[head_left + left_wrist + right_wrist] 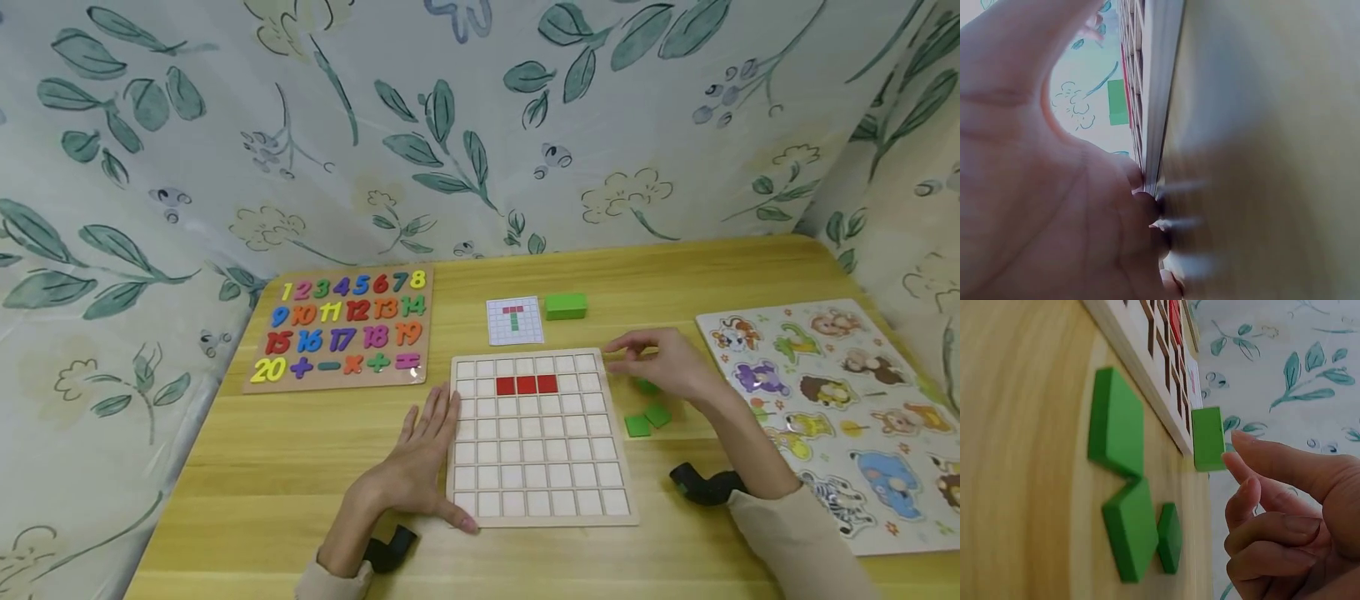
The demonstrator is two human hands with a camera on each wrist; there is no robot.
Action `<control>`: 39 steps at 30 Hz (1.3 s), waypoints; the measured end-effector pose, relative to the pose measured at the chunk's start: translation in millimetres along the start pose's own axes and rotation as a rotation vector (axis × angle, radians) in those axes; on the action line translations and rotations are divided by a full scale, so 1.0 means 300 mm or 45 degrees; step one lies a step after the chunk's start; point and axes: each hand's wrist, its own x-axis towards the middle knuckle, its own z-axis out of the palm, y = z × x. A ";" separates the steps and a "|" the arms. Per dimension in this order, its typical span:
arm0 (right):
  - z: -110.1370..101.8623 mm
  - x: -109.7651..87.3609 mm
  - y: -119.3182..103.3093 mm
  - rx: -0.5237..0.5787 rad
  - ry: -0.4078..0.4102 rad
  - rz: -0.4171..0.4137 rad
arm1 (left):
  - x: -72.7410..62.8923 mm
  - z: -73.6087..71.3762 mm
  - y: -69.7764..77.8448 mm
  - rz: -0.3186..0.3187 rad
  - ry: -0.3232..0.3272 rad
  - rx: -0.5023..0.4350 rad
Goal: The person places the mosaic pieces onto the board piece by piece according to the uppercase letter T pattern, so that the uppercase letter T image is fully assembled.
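Observation:
A light wooden grid board (pixel 540 521) lies on the table, with three red tiles (pixel 527 385) in a row in its second row. My left hand (pixel 412 467) rests along the board's left edge, fingers spread and thumb at the near left corner. Over the far right corner, my right hand (pixel 667 367) has thumb and index finger apart, nothing between them, the other fingers curled in the right wrist view. Below it lie two green tiles (pixel 1116 422) (pixel 1132 531) meeting at a corner, and a third green tile (pixel 1170 537) close by.
Behind the board lie a pattern card (pixel 514 321) with a red and green T shape and a green block (pixel 566 307). A number board (pixel 337 329) is at the left, an animal puzzle board (pixel 832 417) at the right. A patterned curtain (pixel 480 125) hangs behind the table.

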 end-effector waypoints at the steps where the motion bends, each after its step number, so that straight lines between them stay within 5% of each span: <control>1: -0.015 -0.007 0.014 0.000 -0.008 0.009 | 0.000 0.001 -0.001 -0.001 -0.003 0.001; 7: -0.076 -0.023 0.067 -0.071 -0.057 0.065 | -0.002 0.002 -0.002 0.002 -0.005 -0.008; 23: -0.113 -0.027 0.118 -0.125 -0.187 -0.002 | -0.004 0.002 -0.002 0.002 -0.002 -0.012; 33: -0.099 -0.018 0.103 -0.170 -0.136 0.070 | -0.006 0.000 -0.001 -0.006 -0.008 -0.027; 39: -0.092 -0.020 0.094 -0.285 -0.113 -0.012 | -0.004 -0.001 0.001 -0.002 -0.008 -0.019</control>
